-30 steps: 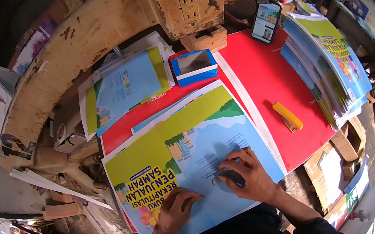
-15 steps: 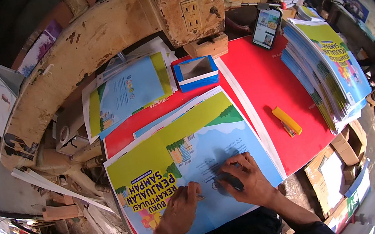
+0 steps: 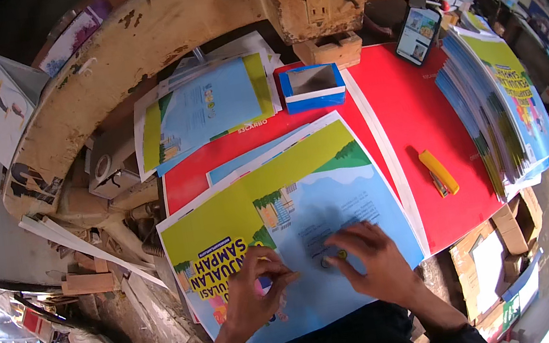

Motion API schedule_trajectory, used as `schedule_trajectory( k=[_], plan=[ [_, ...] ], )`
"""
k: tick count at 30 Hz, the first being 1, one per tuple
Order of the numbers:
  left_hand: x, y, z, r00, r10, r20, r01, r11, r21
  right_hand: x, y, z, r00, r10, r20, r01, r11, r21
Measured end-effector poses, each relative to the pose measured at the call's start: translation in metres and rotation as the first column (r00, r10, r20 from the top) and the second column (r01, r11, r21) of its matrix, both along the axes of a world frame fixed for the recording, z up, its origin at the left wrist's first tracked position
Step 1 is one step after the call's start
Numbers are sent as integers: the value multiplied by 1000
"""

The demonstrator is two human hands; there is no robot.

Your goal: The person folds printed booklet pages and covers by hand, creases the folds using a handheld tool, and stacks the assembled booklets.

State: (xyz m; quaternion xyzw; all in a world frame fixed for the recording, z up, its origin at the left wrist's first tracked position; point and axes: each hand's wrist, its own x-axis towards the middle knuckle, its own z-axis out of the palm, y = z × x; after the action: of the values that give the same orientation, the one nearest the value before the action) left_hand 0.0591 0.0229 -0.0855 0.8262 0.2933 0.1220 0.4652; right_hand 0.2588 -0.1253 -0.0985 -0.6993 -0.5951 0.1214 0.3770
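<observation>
A large printed cover sheet (image 3: 312,236), olive green and light blue, lies slantwise in front of me on top of other sheets. Over its left part, my left hand (image 3: 253,294) is closed, thumb and fingertips pinched together; whatever they hold, if anything, is too small to make out. My right hand (image 3: 379,265) hovers low over the blue part, fingers curved and apart from the thumb, with nothing visible between them. A yellow stapler (image 3: 439,172) lies to the right on the red board (image 3: 391,106).
Behind the sheet stands an open blue box (image 3: 315,100). More printed sheets (image 3: 206,107) lie back left. A thick stack of booklets (image 3: 491,113) is at the right, near a propped phone (image 3: 418,35). A worn beige machine (image 3: 151,41) arches across the back.
My left hand has lifted slightly and turned, its fingers now pinched. The right hand's thumb and fingers have spread a little. The whole view has shifted, with the machine higher in it.
</observation>
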Motion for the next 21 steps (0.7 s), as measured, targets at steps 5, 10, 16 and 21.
schedule_trajectory(
  k=[5,10,16,21],
  plan=[
    [1,-16,9,940,187,286,-59,914,-402,-25,7,23,964,256,-73,-242,956,166],
    [3,3,10,950,119,290,141,665,-733,-7,10,29,966,250,-67,-239,961,138],
    [24,70,-4,872,156,464,-38,967,-254,58,70,22,995,-33,-96,63,945,322],
    [74,215,-19,965,35,260,-174,826,535,159,166,36,968,-245,61,203,900,386]
  ],
)
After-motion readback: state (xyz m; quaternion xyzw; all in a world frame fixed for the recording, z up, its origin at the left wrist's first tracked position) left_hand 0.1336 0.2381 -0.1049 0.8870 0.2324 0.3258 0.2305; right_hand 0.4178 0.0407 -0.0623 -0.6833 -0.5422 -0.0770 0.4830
